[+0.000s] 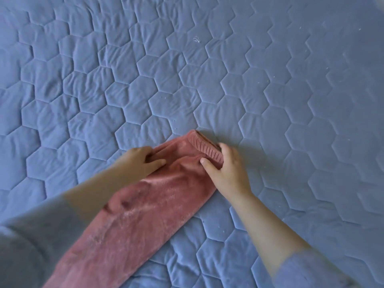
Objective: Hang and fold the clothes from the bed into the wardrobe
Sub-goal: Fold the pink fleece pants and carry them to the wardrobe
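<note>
A pink fleece pair of trousers (141,215) lies folded lengthwise on the blue quilted bed (187,80), running from the lower left up to its ribbed waistband near the middle. My left hand (139,161) lies on the left side of the cloth just below the waistband, with the fingertips tucked into a fold. My right hand (226,169) grips the right end of the ribbed waistband, thumb on top and fingers curled round its edge.
The bedcover has a hexagon stitch pattern and fills the whole view. A small white thread (196,39) and a few specks of lint lie on it toward the back right. No wardrobe or other clothes are in view.
</note>
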`<action>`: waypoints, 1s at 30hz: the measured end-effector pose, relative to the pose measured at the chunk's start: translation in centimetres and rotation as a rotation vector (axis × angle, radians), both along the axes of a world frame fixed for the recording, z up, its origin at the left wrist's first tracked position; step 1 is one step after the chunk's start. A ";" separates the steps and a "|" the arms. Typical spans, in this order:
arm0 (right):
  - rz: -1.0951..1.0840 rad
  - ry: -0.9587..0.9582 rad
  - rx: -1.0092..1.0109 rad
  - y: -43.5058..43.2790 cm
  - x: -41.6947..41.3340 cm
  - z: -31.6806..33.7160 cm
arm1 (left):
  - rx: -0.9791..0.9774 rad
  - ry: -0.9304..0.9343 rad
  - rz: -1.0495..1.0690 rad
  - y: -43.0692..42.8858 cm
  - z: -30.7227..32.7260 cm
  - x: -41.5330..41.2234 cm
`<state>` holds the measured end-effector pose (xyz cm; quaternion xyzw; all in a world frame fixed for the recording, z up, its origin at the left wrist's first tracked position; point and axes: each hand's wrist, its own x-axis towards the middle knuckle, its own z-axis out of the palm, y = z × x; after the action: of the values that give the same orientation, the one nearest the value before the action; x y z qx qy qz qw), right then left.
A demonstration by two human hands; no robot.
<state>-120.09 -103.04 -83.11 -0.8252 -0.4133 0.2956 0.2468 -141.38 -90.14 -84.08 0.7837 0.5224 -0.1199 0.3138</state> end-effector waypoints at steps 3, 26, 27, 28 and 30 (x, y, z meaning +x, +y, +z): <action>0.097 -0.071 -0.021 1.9 0.1 0.6 | -0.155 0.070 0.028 -0.2 0.3 -4.2; 0.167 -0.440 -0.170 6.1 -0.3 -1.6 | 0.212 0.134 0.158 -1.7 -1.8 -7.3; 0.163 -0.456 -0.174 5.9 -0.4 -1.7 | 0.203 0.127 0.154 -1.5 -1.8 -7.4; 0.155 -0.459 -0.194 5.7 -0.6 -1.8 | 0.214 0.111 0.151 -1.3 -1.7 -7.3; 0.141 -0.483 -0.270 5.5 -1.3 -1.6 | 0.247 0.081 0.145 -1.5 -1.3 -7.3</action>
<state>-121.39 -97.49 -84.74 -0.8662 -0.4735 0.1591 0.0078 -148.63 -91.62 -85.43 0.7712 0.6006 -0.0632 0.2013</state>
